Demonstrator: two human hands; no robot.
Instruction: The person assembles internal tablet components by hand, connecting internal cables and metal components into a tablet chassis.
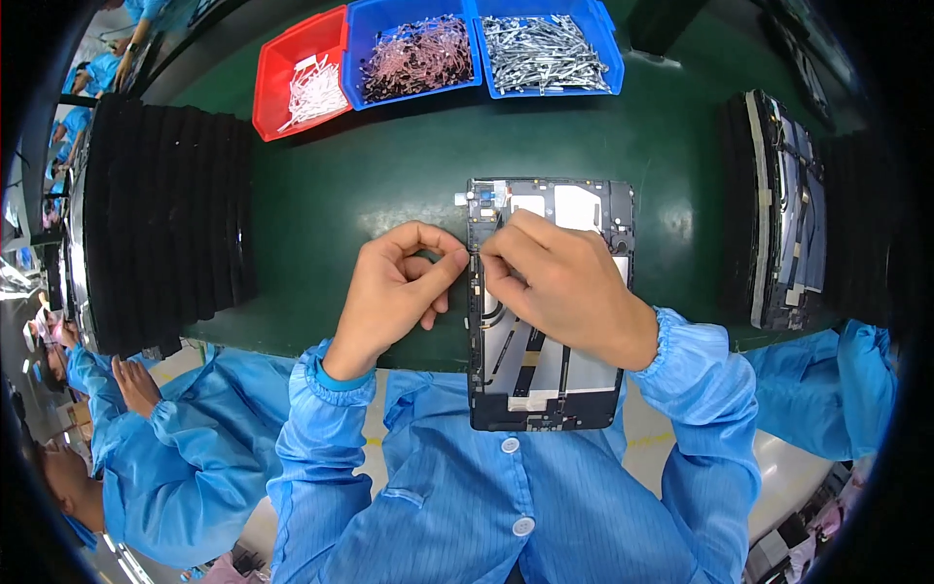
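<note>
An opened tablet (550, 399) lies upright before me, its inside facing up, its near end reaching past the table edge. Black frame, silvery plates and dark flex cables show on it. My left hand (397, 287) is at the tablet's left edge, thumb and index finger pinched together at the upper side. Over the tablet's upper half, my right hand (564, 282) is closed, its fingertips pinched close to that same left edge. Whatever sits between the fingertips of either hand is too small to make out. The right hand covers the middle of the tablet.
Along the far side stand a red bin (267, 92) of white pieces, a blue bin (362, 92) of pinkish cabled parts and another blue bin (555, 91) of silvery strips. Black stacked trays (170, 214) rise at left; more tablets (793, 214) stand at right. A co-worker (185, 457) sits at left.
</note>
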